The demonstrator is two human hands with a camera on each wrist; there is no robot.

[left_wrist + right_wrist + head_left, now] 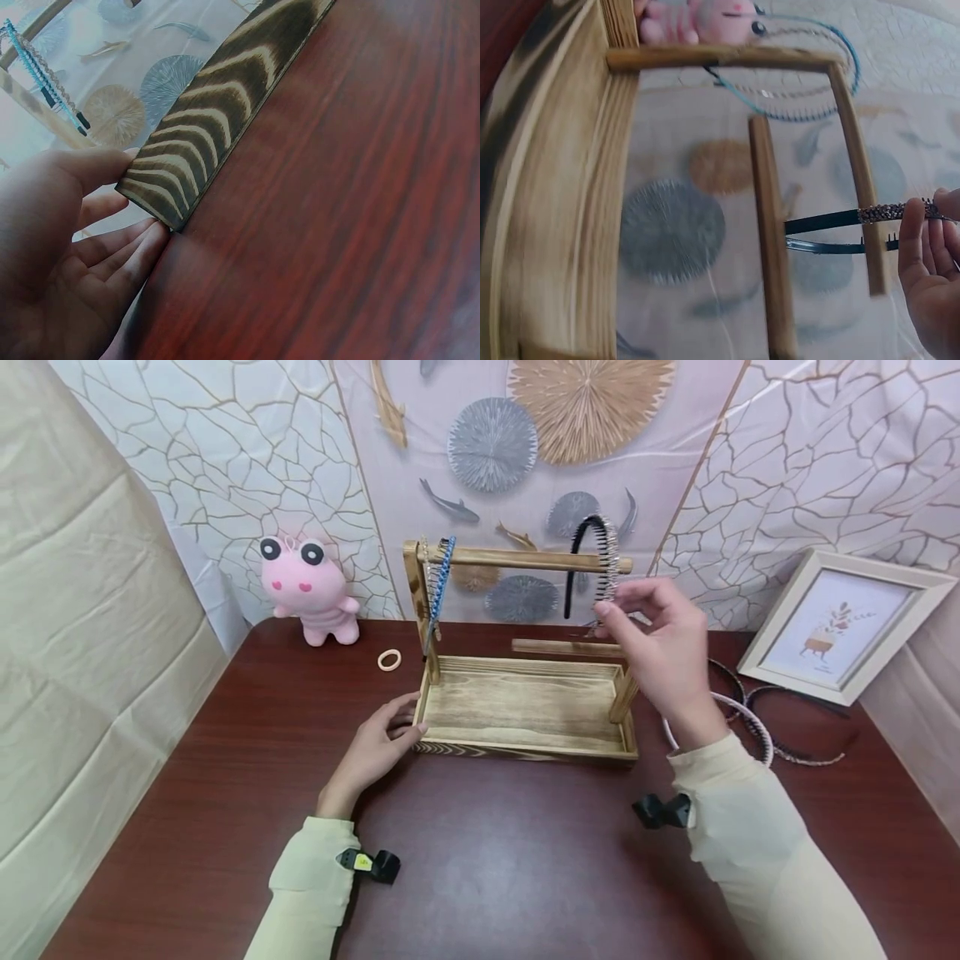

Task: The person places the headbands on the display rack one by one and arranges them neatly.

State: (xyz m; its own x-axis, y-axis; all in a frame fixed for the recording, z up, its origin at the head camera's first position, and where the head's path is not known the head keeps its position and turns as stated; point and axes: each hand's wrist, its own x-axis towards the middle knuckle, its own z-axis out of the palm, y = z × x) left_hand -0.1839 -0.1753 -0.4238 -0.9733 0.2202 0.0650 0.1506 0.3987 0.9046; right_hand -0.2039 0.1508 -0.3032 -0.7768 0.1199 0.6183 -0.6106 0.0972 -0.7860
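Note:
A wooden stand with a tray base (517, 752) and a top bar (510, 558) stands on the table. My left hand (375, 743) grips the tray's front left corner, thumb and fingers on either side of the patterned wood (187, 150) in the left wrist view. With my right hand (663, 631) I pinch a black headband (606, 556) with a sparkly, toothed band. It arches over the bar's right end; in the right wrist view the headband (825, 221) straddles the bar. A blue headband (442, 581) and a beaded headband (427, 564) hang at the bar's left end.
Several more headbands (757, 727) lie on the table at the right, partly behind my right forearm. A picture frame (832, 627) leans at the back right. A pink plush toy (307, 589) and a cream ring-shaped band (389, 660) are left of the stand.

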